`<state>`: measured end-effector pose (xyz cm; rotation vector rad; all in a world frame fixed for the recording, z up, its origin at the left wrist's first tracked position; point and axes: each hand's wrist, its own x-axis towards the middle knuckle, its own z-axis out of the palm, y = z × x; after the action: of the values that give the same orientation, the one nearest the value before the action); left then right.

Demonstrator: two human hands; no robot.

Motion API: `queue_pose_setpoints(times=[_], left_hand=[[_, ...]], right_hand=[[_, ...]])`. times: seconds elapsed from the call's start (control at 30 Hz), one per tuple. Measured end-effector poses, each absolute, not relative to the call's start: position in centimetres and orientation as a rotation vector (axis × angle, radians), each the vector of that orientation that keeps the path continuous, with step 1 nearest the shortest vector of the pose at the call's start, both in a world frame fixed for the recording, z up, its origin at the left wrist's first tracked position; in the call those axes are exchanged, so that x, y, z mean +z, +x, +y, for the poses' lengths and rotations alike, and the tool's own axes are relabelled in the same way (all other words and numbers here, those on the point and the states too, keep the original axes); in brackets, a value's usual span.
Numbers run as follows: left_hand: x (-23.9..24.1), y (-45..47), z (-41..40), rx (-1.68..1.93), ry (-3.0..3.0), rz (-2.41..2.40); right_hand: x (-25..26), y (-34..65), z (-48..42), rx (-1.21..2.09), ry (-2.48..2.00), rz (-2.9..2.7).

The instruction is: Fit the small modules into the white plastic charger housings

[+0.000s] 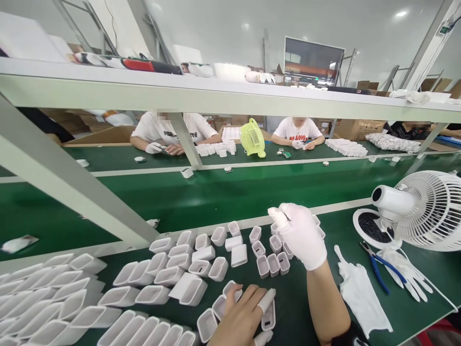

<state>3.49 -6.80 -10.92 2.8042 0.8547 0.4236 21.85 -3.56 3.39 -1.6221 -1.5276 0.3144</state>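
My left hand [240,313] is bare, with a white finger cot on one finger. It lies low at the near edge, its fingers curled over a small white plastic housing [269,317]. More white housings [187,269] lie all around it on the green mat. My right hand [301,233] wears a white glove and is raised above a cluster of upright housings [268,262]. Its fingers are pinched together near the thumb tip, on something thin that I cannot make out.
A white desk fan [421,209] stands at the right, with blue-handled pliers [376,266] and spare white gloves [360,293] beside it. A green conveyor belt [230,192] runs across the middle under a metal shelf frame [72,192]. Three people sit working on the far side, near a yellow fan [252,138].
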Motion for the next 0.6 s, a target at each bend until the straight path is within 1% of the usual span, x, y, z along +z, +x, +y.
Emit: queue_pose_setpoints(times=[0.1, 0.17, 0.23, 0.3, 0.43, 0.5, 0.6], left_hand=[[-13.6, 3.2, -7.3, 0.522, 2.872, 1.02], [-13.3, 3.4, -7.5, 0.607, 2.852, 1.076], [-11.5, 3.6, -7.5, 0.743, 2.737, 1.123], [-8.7, 3.6, -7.4, 0.937, 2.502, 1.133], [-2.7, 3.4, -6.8, 1.323, 2.024, 1.008], [0.0, 3.6, -6.4, 1.358, 2.056, 0.953], [2.7, 4.5, -5.8, 1.187, 2.25, 0.836]], right_hand=[[3.4, 22.2, -4.0, 0.306, -1.606, -1.509], [3.5, 22.3, -4.4, 0.305, -1.622, -1.504], [3.7, 22.1, -4.8, 0.279, -1.64, -1.508], [3.9, 21.5, -5.2, 0.222, -1.612, -1.546], [4.0, 19.9, -6.2, 0.07, -1.562, -1.797], [3.8, 19.3, -6.8, -0.058, -1.592, -1.893], [3.5, 19.1, -7.6, -0.195, -1.549, -1.989]])
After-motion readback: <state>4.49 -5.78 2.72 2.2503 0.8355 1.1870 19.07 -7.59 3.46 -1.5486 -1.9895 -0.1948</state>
